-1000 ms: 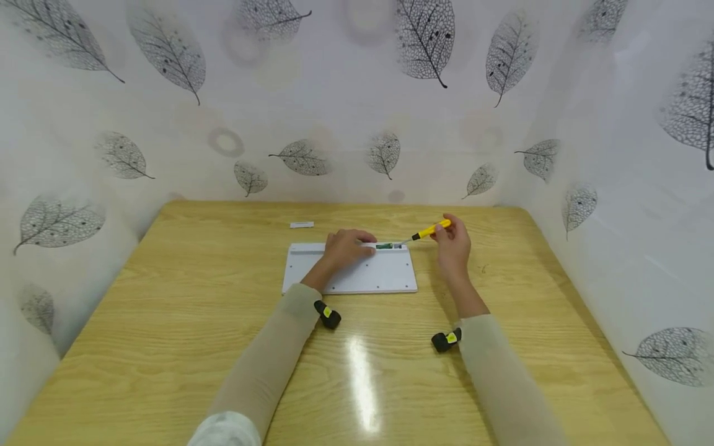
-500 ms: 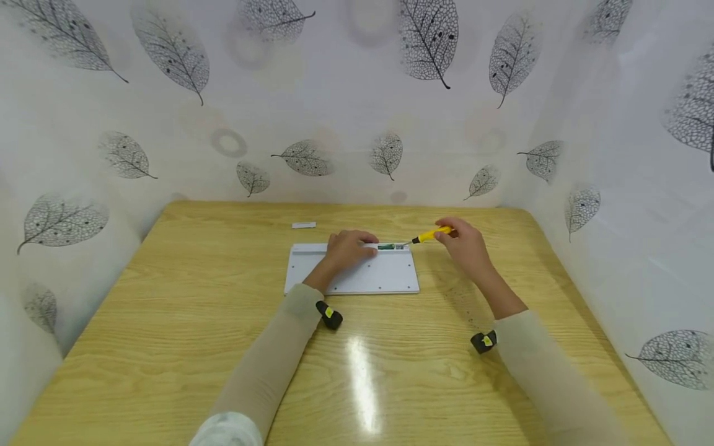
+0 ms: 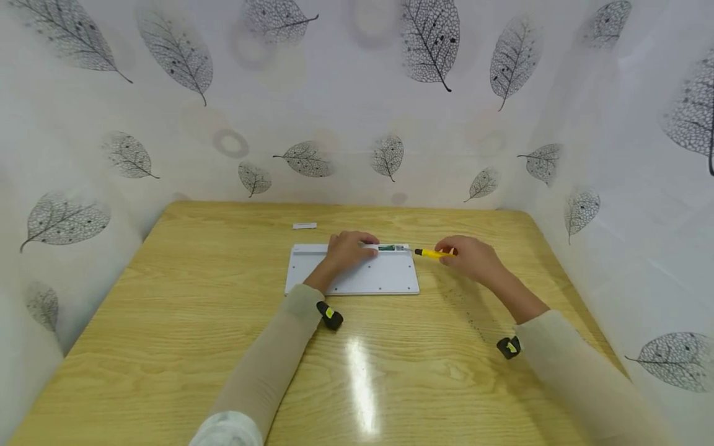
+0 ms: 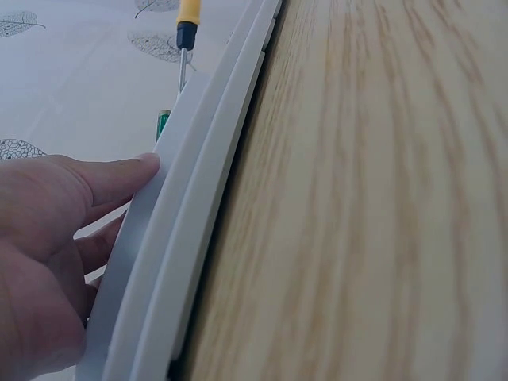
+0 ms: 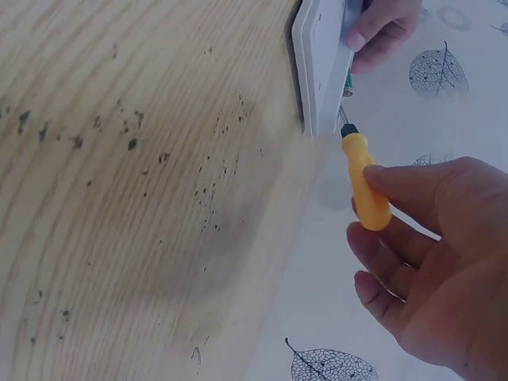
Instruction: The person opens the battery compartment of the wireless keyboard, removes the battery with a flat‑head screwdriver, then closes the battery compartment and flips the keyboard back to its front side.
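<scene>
A white keyboard (image 3: pixel 390 279) lies face down, small screws dotting its back. My left hand (image 3: pixel 348 249) grips the raised ridge along its far side, thumb on the near face and fingers over the far edge. At the ridge's right end an open slot shows a green battery (image 3: pixel 386 248). My right hand (image 3: pixel 471 257) holds a screwdriver (image 3: pixel 435 253) by its yellow handle, between thumb and fingers. In the right wrist view, the screwdriver's metal shaft (image 5: pixel 343 114) reaches into the slot's end beside the battery. The shaft's tip is hidden there.
A small white strip (image 3: pixel 304 226) lies on the wooden table (image 3: pixel 223 347) beyond the keyboard's left half. Leaf-patterned white cloth (image 3: pixel 334 111) hangs at the back and both sides of the table.
My right hand has moved lower and rightward, its forearm swinging out to the right. The screwdriver's handle has dropped from a slant to nearly level. My left hand stays on the keyboard.
</scene>
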The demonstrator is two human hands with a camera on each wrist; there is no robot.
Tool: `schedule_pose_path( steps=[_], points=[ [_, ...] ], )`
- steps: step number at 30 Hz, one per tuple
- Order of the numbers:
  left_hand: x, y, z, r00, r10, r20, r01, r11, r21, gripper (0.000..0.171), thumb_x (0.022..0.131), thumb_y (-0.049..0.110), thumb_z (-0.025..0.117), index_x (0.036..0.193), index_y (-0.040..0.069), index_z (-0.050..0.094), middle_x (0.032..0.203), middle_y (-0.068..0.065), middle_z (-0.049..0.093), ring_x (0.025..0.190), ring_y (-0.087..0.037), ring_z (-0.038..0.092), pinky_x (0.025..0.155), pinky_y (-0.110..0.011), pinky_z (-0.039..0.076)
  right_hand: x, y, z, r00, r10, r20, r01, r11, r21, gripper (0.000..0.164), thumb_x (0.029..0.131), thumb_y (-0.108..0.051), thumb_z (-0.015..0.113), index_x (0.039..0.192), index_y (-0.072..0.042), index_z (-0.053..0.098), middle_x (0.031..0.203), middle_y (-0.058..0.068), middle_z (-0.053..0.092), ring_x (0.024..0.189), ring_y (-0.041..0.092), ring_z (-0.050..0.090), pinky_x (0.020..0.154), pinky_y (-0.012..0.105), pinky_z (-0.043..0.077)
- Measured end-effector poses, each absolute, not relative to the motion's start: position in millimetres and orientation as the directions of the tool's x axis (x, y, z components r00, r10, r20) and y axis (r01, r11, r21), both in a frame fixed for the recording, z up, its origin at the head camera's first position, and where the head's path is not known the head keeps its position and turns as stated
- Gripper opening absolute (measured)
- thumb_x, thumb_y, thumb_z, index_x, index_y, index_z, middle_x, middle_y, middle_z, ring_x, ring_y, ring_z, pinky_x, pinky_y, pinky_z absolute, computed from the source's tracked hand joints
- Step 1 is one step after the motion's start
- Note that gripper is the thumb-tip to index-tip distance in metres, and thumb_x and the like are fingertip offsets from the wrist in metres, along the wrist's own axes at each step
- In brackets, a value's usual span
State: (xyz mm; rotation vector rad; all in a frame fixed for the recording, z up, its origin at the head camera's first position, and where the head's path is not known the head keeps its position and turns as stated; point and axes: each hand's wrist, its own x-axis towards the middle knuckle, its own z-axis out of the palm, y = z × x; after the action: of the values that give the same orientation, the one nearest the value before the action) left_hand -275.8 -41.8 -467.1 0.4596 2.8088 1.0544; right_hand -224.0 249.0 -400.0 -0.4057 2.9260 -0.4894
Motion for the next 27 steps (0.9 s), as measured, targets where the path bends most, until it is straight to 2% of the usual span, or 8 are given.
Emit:
schedule_pose_path(
  steps=[7, 15, 21, 27],
  points=[
    [-275.6, -41.0, -467.8, -0.949, 0.316, 0.001, 0.239, 0.716, 0.656, 0.029, 0.094, 0.034, 0.07, 0.122, 0.026, 0.073, 0.126, 0.007, 0.071, 0.121, -0.022, 0.058, 0.102, -0.044, 0.03, -221.2, 250.4, -407.3, -0.899, -0.389, -0.203, -0.313, 0.892, -0.325, 0.037, 0.095, -0.017, 0.068, 0.131, -0.012, 0.063, 0.112, 0.008, 0.068, 0.092, 0.022, 0.063, 0.073, 0.04, 0.051],
    [-275.2, -40.8, -468.0, -0.951, 0.308, 0.003, 0.235, 0.721, 0.652, 0.028, 0.094, 0.033, 0.071, 0.121, 0.026, 0.073, 0.126, 0.007, 0.071, 0.122, -0.021, 0.058, 0.102, -0.044, 0.03, -218.1, 253.0, -416.3, -0.862, -0.464, -0.201, -0.346, 0.831, -0.435, 0.039, 0.096, -0.011, 0.065, 0.135, -0.005, 0.059, 0.108, 0.011, 0.065, 0.082, 0.019, 0.056, 0.07, 0.035, 0.048],
    [-276.0, -40.9, -468.5, -0.951, 0.31, 0.003, 0.237, 0.72, 0.653, 0.028, 0.094, 0.033, 0.071, 0.121, 0.026, 0.073, 0.125, 0.007, 0.072, 0.121, -0.02, 0.058, 0.102, -0.043, 0.031, -212.8, 263.7, -420.6, -0.878, -0.443, -0.181, -0.316, 0.821, -0.476, 0.046, 0.098, -0.009, 0.063, 0.142, -0.004, 0.053, 0.106, 0.013, 0.062, 0.074, 0.017, 0.053, 0.065, 0.032, 0.047],
    [-277.4, -41.6, -469.9, -0.947, 0.32, 0.007, 0.245, 0.713, 0.657, 0.028, 0.094, 0.034, 0.07, 0.121, 0.027, 0.073, 0.125, 0.007, 0.072, 0.12, -0.02, 0.059, 0.102, -0.044, 0.03, -205.1, 280.6, -423.0, -0.901, -0.41, -0.141, -0.295, 0.818, -0.494, 0.045, 0.099, -0.008, 0.06, 0.142, 0.002, 0.051, 0.1, 0.012, 0.062, 0.068, 0.016, 0.049, 0.061, 0.03, 0.044]
  ],
)
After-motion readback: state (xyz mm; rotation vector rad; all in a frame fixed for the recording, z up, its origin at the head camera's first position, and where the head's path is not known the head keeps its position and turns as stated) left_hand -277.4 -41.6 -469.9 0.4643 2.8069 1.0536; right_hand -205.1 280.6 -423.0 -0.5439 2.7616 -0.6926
